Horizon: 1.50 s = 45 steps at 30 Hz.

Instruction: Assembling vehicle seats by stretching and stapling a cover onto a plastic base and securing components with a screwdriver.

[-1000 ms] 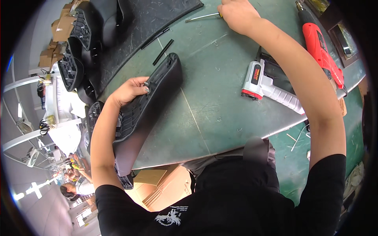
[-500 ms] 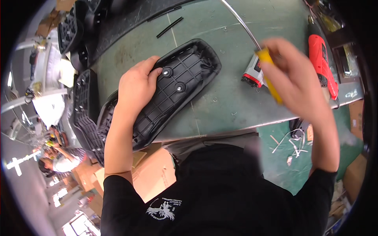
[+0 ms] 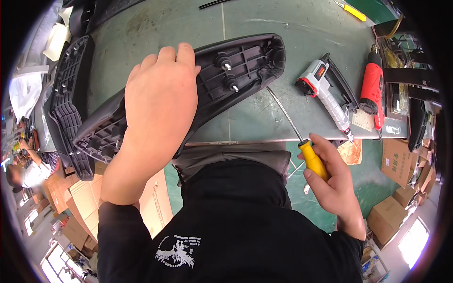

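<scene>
A long black seat (image 3: pixel 245 66) is tilted up on the workbench, its ribbed plastic underside toward me and two metal studs standing out of it. Around its upper edge my left hand (image 3: pixel 163 89) is closed, the fingers curled over the far side. My right hand (image 3: pixel 332 177) holds a screwdriver (image 3: pixel 312 159) by its yellow handle, near the bench's front edge. The thin steel shaft runs up and left to the seat's lower rim, close to its right end. Whether the tip touches the rim or sits behind it I cannot tell.
A grey staple gun (image 3: pixel 325 87) and a red heat gun (image 3: pixel 373 87) lie on the green bench (image 3: pixel 179 28) to the right. Another black ribbed seat part (image 3: pixel 68 104) stands at the left. A yellow-handled tool (image 3: pixel 354 12) lies far back. Cardboard boxes (image 3: pixel 389 217) stand right.
My right hand has brought the screwdriver down from above the bench, its shaft now at the seat's rim. My left hand has tipped the seat up. The view has shifted.
</scene>
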Available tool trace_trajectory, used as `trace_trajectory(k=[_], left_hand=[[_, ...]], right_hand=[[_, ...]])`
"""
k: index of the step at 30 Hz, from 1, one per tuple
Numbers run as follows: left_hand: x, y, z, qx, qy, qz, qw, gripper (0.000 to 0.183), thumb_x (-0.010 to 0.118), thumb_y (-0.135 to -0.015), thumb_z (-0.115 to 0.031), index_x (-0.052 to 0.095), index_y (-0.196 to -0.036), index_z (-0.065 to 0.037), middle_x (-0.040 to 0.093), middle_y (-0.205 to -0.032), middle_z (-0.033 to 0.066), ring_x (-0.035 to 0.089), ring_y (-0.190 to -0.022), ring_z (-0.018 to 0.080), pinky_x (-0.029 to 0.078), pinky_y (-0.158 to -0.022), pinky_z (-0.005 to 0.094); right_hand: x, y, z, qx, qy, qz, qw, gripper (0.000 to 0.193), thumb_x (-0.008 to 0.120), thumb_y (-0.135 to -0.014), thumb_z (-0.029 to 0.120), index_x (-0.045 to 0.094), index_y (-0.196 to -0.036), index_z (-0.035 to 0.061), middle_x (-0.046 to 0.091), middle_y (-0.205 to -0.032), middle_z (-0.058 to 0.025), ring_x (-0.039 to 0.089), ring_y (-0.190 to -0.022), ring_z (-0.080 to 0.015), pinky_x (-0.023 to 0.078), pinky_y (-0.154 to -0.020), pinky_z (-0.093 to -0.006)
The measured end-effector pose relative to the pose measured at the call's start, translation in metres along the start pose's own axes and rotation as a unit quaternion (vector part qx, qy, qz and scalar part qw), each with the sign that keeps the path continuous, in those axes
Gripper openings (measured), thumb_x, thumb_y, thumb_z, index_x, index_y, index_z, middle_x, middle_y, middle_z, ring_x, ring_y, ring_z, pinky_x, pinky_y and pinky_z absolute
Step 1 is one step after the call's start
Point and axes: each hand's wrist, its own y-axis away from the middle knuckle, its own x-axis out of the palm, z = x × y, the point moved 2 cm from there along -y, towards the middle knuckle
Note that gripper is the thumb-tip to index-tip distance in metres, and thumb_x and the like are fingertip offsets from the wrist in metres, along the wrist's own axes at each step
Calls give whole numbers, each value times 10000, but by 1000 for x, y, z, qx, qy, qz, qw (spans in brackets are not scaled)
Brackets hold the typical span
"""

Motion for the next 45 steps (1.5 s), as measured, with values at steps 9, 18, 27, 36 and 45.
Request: trace_trajectory(k=[9, 18, 27, 36, 45], left_hand=[[6, 30, -16, -13, -94, -88, 992, 306, 766, -941, -181, 732, -1218, -58, 721, -1020, 49, 668, -980, 236, 522, -856, 384], [22, 28, -8, -3, -113, -143, 983, 383, 697, -839, -90, 738, -1220, -82, 696, -999, 12, 672, -951, 193, 520, -866, 347], [31, 17, 5, -6, -76, -105, 992, 272, 657, -851, -94, 681, -1122, -99, 616, -900, -4, 651, -865, 162, 511, -817, 334], [27, -12, 30, 47, 56, -42, 996, 118, 656, -874, -113, 640, -990, -112, 646, -851, 15, 672, -833, 202, 481, -789, 362], [45, -24, 48, 70, 79, -108, 989, 83, 715, -867, -102, 635, -853, -87, 690, -775, 55, 696, -769, 264, 503, -726, 404]], right_hand=[[8, -23, 16, -158, 230, -31, 960, 494, 741, -937, -35, 648, -1422, -40, 739, -1244, -240, 752, -1101, -357, 575, -969, -371], [8, -34, 44, -105, 311, -28, 944, 517, 711, -928, -72, 677, -1441, -14, 739, -1153, -193, 728, -992, -296, 557, -918, -345], [-11, -57, 94, -25, 327, 36, 944, 522, 699, -905, -102, 686, -1423, -37, 742, -1106, -172, 726, -978, -255, 545, -887, -313], [-21, -61, 72, -58, 288, 61, 954, 501, 709, -934, -103, 669, -1432, -55, 727, -1104, -175, 716, -932, -256, 549, -824, -298], [-24, -64, 12, -329, 510, -32, 794, 574, 788, -856, -44, 710, -1419, 30, 722, -1130, -156, 723, -835, -255, 598, -694, -350]])
